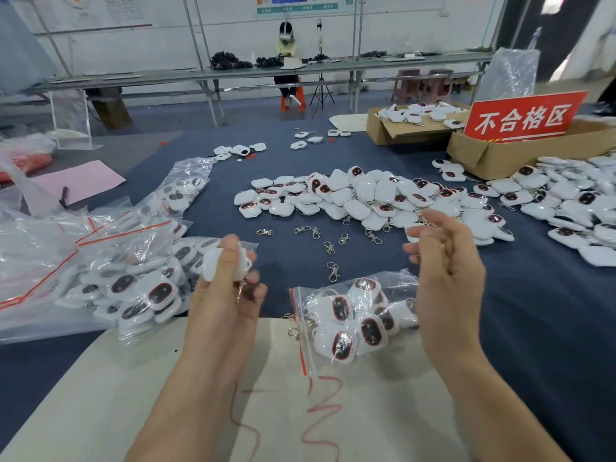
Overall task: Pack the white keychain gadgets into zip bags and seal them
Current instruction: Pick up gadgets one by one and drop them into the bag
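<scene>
The left hand (230,295) is raised palm-up over the near edge of the table, its fingers and thumb curled round one white keychain gadget (218,261), whose metal clasp (240,290) hangs down against the palm. The right hand (448,265) is held at the same height, palm turned inward, fingers loosely spread and slightly bent, with nothing gripped. Between the two hands one zip bag (353,323) lies flat, partly on a beige sheet (160,388) marked with red scribbles; its red zip strip runs down the left edge, and whether it is sealed cannot be told. At least six gadgets are counted inside it, rounded white squares with dark oval faces ringed in red. Seven loose clasps (333,271) are scattered on the blue cloth (540,321) beyond the hands. Farther back a heap of loose gadgets (363,195) is spread, too many to count. Filled bags (130,281) are piled at the left. Two cardboard boxes (500,158) and a red sign (523,116) are seen at the far right.
</scene>
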